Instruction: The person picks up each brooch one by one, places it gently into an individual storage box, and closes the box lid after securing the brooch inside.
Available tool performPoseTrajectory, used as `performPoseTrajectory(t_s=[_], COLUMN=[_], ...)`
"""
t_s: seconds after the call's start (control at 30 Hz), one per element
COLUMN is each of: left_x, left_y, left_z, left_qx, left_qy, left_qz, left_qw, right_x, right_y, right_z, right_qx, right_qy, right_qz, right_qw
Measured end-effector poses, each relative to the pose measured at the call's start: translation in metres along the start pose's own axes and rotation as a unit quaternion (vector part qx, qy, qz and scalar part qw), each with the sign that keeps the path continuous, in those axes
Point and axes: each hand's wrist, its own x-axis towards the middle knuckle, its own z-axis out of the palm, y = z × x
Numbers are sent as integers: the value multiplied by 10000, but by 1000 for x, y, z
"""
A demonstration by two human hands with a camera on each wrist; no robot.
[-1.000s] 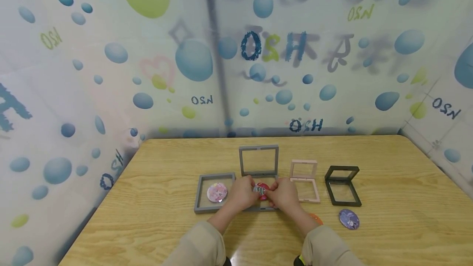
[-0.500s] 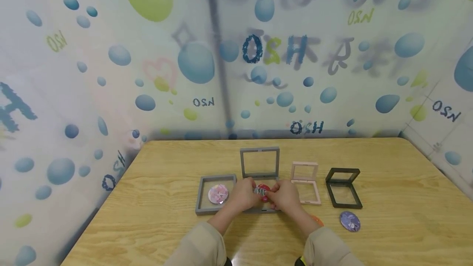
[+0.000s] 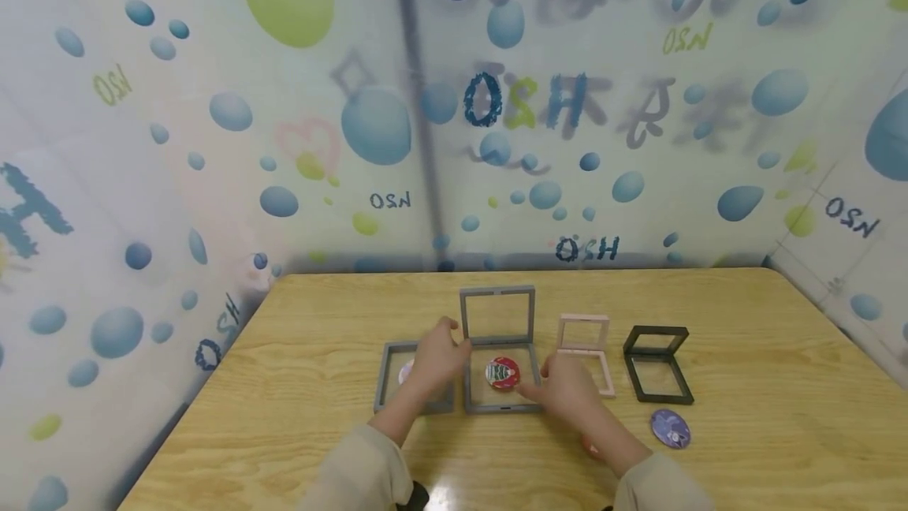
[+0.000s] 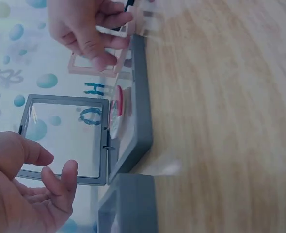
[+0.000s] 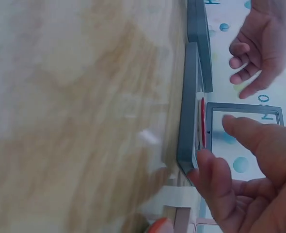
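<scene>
A round red badge (image 3: 503, 374) with white and green print lies on the clear film inside the middle grey display frame (image 3: 489, 408), whose lid (image 3: 498, 290) stands upright at the back. My left hand (image 3: 438, 357) hovers left of the badge, over the left grey frame, its fingers loosely bent around nothing. To the right of the badge is my right hand (image 3: 567, 391), thumb and fingers spread apart close to the frame's right edge. Both wrist views show a gap between thumb and fingers of the left hand (image 4: 36, 182) and of the right hand (image 5: 249, 170).
The left grey frame (image 3: 381, 377) holds a pink badge (image 3: 405, 371), mostly hidden by my left hand. Rightward stand an opened pink frame (image 3: 584, 317) and an opened black frame (image 3: 665, 398). A purple badge (image 3: 670, 428) and a partly covered orange badge (image 3: 591, 446) lie nearer.
Both hands have let go of the red badge and moved apart, left hand leftward and up, right hand rightward. The badge now lies uncovered in the middle frame.
</scene>
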Motion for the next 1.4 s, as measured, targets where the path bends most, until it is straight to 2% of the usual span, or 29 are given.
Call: performPoseTrajectory(t_s=[0.13, 0.23, 0.53, 0.67, 0.87, 1.03, 1.2, 1.4], left_x=[5, 10, 18, 16, 9, 3, -4, -13], left_y=[5, 9, 15, 15, 15, 14, 12, 7], left_z=[-4, -6, -12, -13, -14, -14, -15, -12], left_qx=[-170, -278, -873, -1082, -1165, -1388, -1571, -1642], left_qy=[28, -57, -637, -693, -673, -671, -726, -1028], left_qz=[-35, -66, -418, -470, -492, -413, -627, -818], left_qw=[9998, 9996, 9933, 9906, 9897, 9872, 9829, 9776], right_x=[-4, -5, -6, -6, -7, -7, -8, -9], right_y=[2, 4, 8, 11, 13, 15, 15, 12], right_z=[1, 2, 4, 5, 6, 7, 8, 6], right_qx=[-16, -53, -254, -115, 388, 554, 561, 557], right_qy=[-286, -343, -386, -344, -447, -504, -515, -529], right_qz=[29, 3, -206, -234, -154, -188, -184, -99], right_qw=[9996, 9994, 9987, 9991, 9981, 9970, 9969, 9970])
